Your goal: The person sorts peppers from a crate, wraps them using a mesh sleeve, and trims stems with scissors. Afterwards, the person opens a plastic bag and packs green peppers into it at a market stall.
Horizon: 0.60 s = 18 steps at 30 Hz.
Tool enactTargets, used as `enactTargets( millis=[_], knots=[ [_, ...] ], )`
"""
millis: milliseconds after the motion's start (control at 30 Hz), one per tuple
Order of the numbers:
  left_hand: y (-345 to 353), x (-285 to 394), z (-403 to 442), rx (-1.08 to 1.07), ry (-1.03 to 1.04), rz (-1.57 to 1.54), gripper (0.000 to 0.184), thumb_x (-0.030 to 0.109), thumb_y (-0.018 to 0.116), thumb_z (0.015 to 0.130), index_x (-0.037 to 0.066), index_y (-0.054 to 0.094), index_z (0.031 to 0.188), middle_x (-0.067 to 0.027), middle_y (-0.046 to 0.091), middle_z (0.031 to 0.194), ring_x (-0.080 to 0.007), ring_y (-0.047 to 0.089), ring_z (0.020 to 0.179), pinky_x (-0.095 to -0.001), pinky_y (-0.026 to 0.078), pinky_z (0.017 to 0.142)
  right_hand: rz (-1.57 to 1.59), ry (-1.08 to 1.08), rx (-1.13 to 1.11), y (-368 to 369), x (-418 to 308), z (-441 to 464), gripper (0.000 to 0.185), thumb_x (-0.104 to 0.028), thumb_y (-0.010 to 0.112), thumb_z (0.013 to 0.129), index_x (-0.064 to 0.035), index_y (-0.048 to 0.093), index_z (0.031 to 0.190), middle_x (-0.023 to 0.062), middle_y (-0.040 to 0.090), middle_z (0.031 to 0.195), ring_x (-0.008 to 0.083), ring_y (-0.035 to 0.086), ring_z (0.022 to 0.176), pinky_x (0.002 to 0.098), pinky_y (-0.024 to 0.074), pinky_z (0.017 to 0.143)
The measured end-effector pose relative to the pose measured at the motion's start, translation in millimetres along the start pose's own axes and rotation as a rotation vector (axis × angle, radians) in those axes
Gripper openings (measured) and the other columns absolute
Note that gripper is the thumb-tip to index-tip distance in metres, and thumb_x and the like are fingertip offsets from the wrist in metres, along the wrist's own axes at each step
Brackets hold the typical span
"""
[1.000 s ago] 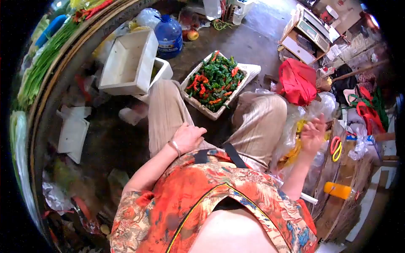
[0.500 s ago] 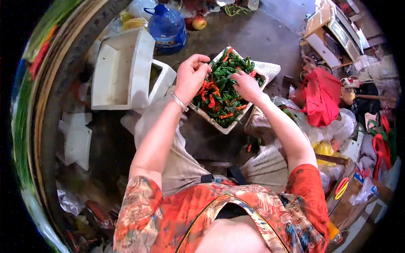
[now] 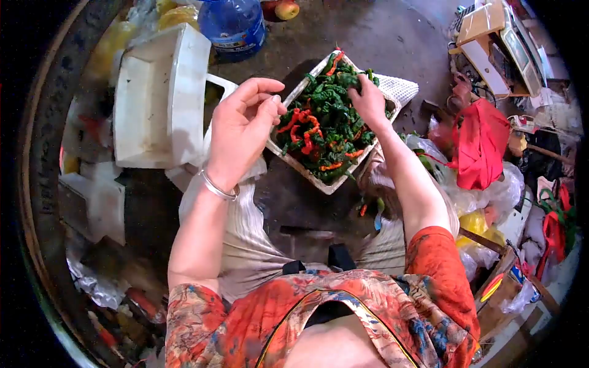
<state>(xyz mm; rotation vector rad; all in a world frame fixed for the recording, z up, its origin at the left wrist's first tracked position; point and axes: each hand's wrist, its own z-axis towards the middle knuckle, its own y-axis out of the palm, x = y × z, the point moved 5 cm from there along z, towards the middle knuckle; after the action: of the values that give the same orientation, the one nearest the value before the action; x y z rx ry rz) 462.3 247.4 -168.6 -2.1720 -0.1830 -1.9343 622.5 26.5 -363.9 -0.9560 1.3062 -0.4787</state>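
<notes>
A pale, square-rimmed crate point(image 3: 291, 164) stands between my knees. It is heaped with wrinkled green peppers point(image 3: 331, 101) and several twisted red peppers point(image 3: 305, 130). Over the crate's left corner hovers my left hand point(image 3: 245, 122), palm turned inward. Its fingers are loosely bent, with a gap between index finger and thumb, and nothing shows in them. My right hand point(image 3: 370, 105) reaches down into the upper right of the heap. Its fingers are closed among the green peppers there, seemingly on one of them; the fingertips are partly hidden.
To the left stands a white foam box point(image 3: 193, 101), tipped on its side. A blue water bottle point(image 3: 232, 30) is behind it. A red bag point(image 3: 481, 144) and plastic bags point(image 3: 500, 190) lie at the right. An apple point(image 3: 286, 9) sits on the floor at the far side.
My left hand has drawn back from the heap, left and toward me. My right hand has shifted up to the far right part of the peppers. The view has moved slightly.
</notes>
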Motion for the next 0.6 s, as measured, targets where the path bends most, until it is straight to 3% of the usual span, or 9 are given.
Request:
enactTargets(
  millis=[100,167,233,367,400,433,500,600],
  knots=[
    [5,1,-3,-0.015,-0.011,-0.011,0.017,0.004,0.054,0.091,-0.001,0.059,0.107,-0.0016,0.062,0.083,-0.0061,0.059,0.077,-0.0208,0.048,0.069,-0.172,0.229,-0.107,0,27,3,0.042,-0.034,0.066,0.081,-0.0039,0.057,0.109,0.0191,0.065,0.097,0.0374,0.062,0.093,0.048,0.0486,0.078],
    [7,-1,-5,-0.008,0.031,0.013,0.017,0.004,0.054,0.091,-0.001,0.059,0.105,-0.0011,0.062,0.082,-0.0061,0.058,0.076,-0.0209,0.048,0.068,-0.193,0.251,-0.168,19,56,-4,0.047,-0.038,0.068,0.077,-0.0032,0.061,0.108,0.0212,0.066,0.091,0.0377,0.064,0.089,0.0448,0.0494,0.08],
    [7,-2,-6,-0.036,-0.002,0.0,0.016,0.004,0.053,0.09,-0.001,0.06,0.104,-0.001,0.062,0.081,-0.0063,0.058,0.074,-0.0207,0.048,0.067,-0.215,0.334,-0.327,41,81,-10,0.047,-0.036,0.072,0.072,-0.0025,0.065,0.103,0.0206,0.067,0.091,0.0359,0.064,0.091,0.0437,0.0493,0.082],
    [-2,-9,-1,-0.031,-0.047,0.115,0.022,0.01,0.055,0.091,0.001,0.059,0.111,-0.0043,0.064,0.084,-0.0069,0.057,0.071,-0.0212,0.048,0.066,-0.193,0.258,-0.257,20,65,-17,0.043,-0.036,0.072,0.071,-0.0024,0.068,0.098,0.0214,0.067,0.091,0.0357,0.064,0.09,0.0435,0.0488,0.083],
    [-2,-9,0,-0.025,-0.051,0.125,0.023,0.012,0.055,0.091,0.002,0.059,0.111,-0.0042,0.065,0.085,-0.007,0.057,0.071,-0.0214,0.047,0.065,-0.173,0.197,-0.236,16,66,-13,0.042,-0.033,0.073,0.071,-0.0029,0.067,0.099,0.0186,0.068,0.091,0.0311,0.066,0.079,0.0398,0.0514,0.075],
    [-2,-9,-1,-0.03,-0.049,0.122,0.023,0.012,0.055,0.091,0.002,0.059,0.111,-0.0042,0.065,0.085,-0.007,0.057,0.071,-0.0214,0.047,0.065,0.04,0.284,-0.331,1,65,-7,0.038,-0.03,0.072,0.074,-0.0053,0.068,0.103,0.0139,0.069,0.092,0.0269,0.067,0.082,0.0383,0.0506,0.078],
    [5,-16,4,-0.092,-0.057,0.041,0.023,0.012,0.055,0.091,0.003,0.059,0.111,-0.0042,0.065,0.085,-0.0074,0.057,0.071,-0.0217,0.047,0.064,0.211,0.364,-0.415,-24,50,-7,0.035,-0.028,0.073,0.076,-0.0053,0.067,0.102,0.0073,0.066,0.083,0.019,0.06,0.066,0.0338,0.048,0.062],
    [14,-29,6,-0.162,-0.132,-0.051,0.027,0.015,0.057,0.09,0.003,0.057,0.115,-0.0039,0.064,0.089,-0.0084,0.059,0.074,-0.0211,0.049,0.061,0.735,0.479,-0.527,-67,-17,-37,0.019,-0.023,0.071,0.081,-0.0097,0.061,0.09,-0.0025,0.05,0.071,0.0072,0.04,0.051,0.0233,0.0274,0.043]
  ],
)
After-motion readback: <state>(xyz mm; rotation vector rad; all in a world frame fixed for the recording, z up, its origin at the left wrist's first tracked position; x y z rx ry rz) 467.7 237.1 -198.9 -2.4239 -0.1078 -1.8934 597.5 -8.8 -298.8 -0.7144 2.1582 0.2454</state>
